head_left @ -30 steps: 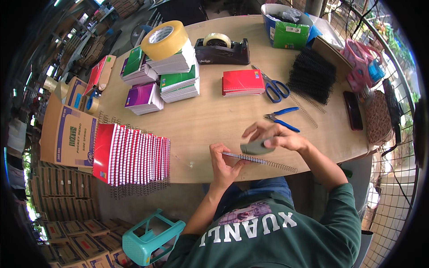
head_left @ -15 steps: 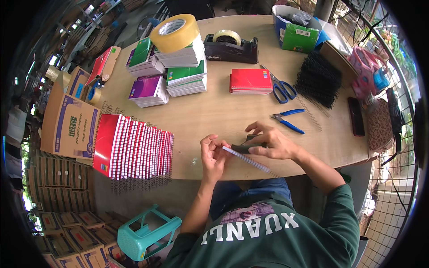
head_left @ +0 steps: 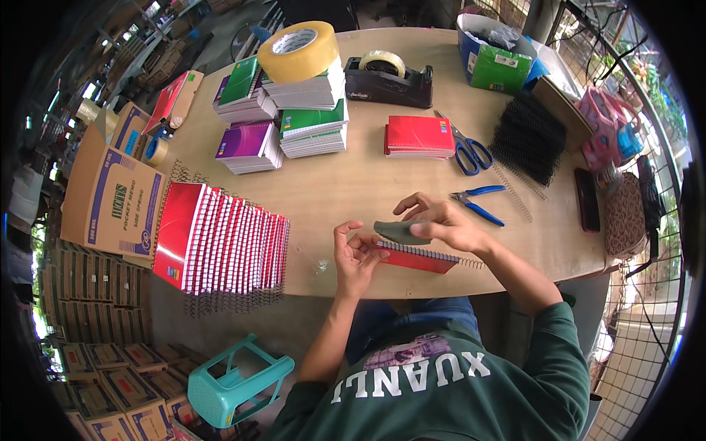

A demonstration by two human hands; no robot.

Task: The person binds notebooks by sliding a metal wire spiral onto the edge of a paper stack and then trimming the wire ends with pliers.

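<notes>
At the near edge of the counter (head_left: 353,184) a red spiral notebook (head_left: 419,257) lies flat, its wire coil along the far side with a loose end poking out at 3 o'clock. The left hand (head_left: 354,253) pinches the notebook's left corner between thumb and fingertips; the right hand (head_left: 441,224) presses down on a grey-green pad (head_left: 401,232) that lies over the coil, fingers curled around it. The notebook sits so close to the edge that a hard push could likely slide it off, and the free wire end might snag or prick a finger. At 9 o'clock of the hands a long row of red notebooks (head_left: 220,242) stands on edge, overhanging the rim and liable to topple if bumped. At 2 o'clock lie blue-handled pliers (head_left: 478,204), farther off blue scissors (head_left: 467,151) and a small red notebook stack (head_left: 419,137), with black coils (head_left: 528,140) beyond. Toward 11 o'clock stand stacks of coloured notebooks (head_left: 283,117) topped by a roll of tan packing tape (head_left: 298,50), with a black tape dispenser (head_left: 388,81) at 12 o'clock.
</notes>
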